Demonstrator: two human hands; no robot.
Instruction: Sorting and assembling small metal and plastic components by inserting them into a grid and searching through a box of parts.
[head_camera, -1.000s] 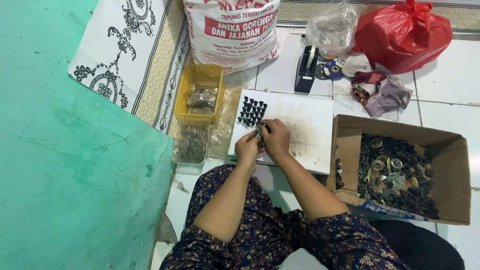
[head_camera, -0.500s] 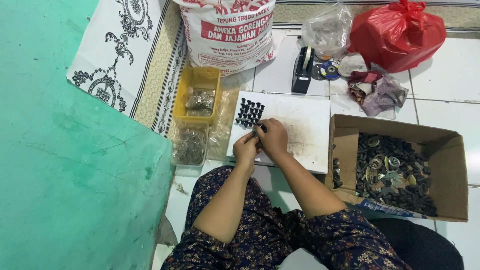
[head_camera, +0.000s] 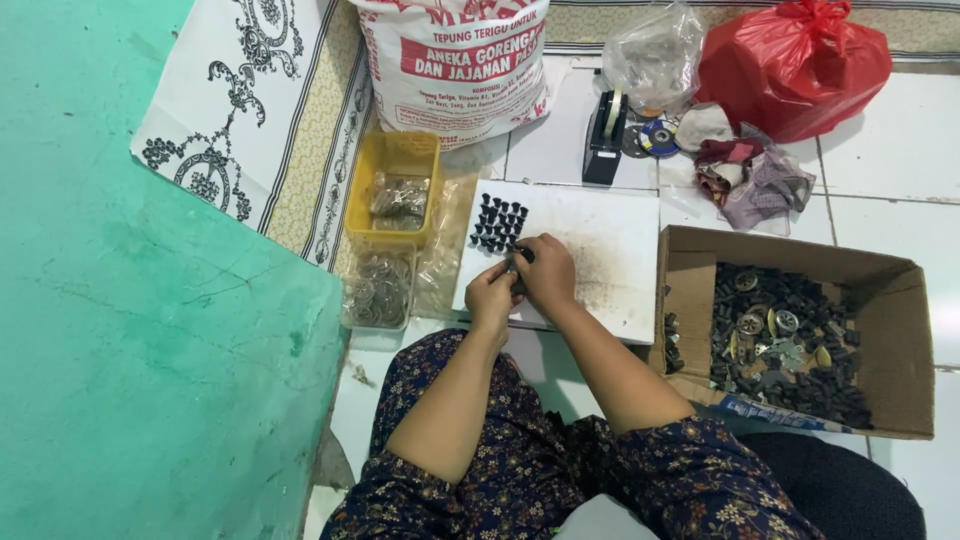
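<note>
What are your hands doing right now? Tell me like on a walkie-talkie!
Left hand and right hand together, pinching a small dark part. Over the white board, beside the dark parts cluster. Nothing blocking.

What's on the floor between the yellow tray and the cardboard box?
The white board with rows of small black pieces, and both hands working there, seen in the head view.

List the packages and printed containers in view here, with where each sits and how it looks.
Printed sack: top centre, standing on the floor; bulky, white with red bands.
Red plastic bag: top right, knotted and full.
Clear plastic bag: left of the red one, crumpled.
Cardboard box: right of the white board; open, brown, holding small dark parts.
Yellow tray: left of the board, rectangular.
No screens or signs.
</note>
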